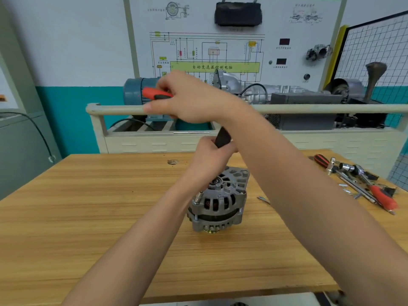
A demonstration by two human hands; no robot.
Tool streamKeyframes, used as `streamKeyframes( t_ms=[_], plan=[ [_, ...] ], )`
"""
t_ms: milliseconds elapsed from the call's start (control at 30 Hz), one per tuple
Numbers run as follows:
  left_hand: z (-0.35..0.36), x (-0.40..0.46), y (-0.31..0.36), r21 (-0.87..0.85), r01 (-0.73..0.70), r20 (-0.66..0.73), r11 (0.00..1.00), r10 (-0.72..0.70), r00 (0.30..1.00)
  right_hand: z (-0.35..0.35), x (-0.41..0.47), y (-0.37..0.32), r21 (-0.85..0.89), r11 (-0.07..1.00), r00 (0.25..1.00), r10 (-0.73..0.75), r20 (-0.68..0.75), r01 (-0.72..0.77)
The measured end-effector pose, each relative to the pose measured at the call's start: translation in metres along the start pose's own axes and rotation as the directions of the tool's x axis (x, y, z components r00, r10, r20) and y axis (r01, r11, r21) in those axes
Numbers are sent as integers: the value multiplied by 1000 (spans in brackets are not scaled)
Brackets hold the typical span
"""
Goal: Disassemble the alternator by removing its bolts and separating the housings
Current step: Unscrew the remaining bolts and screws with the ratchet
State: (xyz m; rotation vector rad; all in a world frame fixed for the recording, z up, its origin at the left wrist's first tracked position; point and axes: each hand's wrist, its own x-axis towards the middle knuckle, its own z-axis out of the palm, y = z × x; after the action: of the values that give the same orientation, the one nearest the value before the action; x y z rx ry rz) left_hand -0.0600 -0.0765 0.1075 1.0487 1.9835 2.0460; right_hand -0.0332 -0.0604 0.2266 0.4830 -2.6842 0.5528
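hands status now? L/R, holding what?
Left hand: grips a black handle above the alternator.
Right hand: grips a red-and-black tool handle.

The left hand [207, 157] covers the lower end of a dark handle [223, 138], so its tip is hidden. The red tool [154, 93] disappears into the right hand [187, 100] (blurred). The alternator [218, 202] hides its underside.

An automotive training workshop: a wiring-diagram teaching board [220, 47] stands behind the wooden workbench [88, 206], with a mounted gearbox [254, 89], electric motor [134, 91] and scattered hand tools [362, 182].
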Motion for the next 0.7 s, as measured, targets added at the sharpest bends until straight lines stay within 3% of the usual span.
streamKeyframes(
  t_ms=[100,233,367,467,567,700],
  plan=[
    [-5,-9,5,-39,21,67,999,-19,998,-15,9,23,224,957,980,160,119,-183],
    [-15,-9,5,-105,41,106,994,-29,994,-17,9,59,495,783,919,383,91,-376],
    [-20,-7,6,-140,39,138,989,-20,990,-3,11,75,661,623,865,496,78,-418],
    [-19,-5,4,-110,48,140,993,-33,990,-4,18,69,602,691,900,418,120,-401],
    [-23,-3,3,-105,59,130,993,-45,990,-8,26,54,383,861,942,298,155,-335],
    [-26,1,2,-89,82,114,993,-71,991,-11,34,28,163,959,952,189,242,-231]
  ],
)
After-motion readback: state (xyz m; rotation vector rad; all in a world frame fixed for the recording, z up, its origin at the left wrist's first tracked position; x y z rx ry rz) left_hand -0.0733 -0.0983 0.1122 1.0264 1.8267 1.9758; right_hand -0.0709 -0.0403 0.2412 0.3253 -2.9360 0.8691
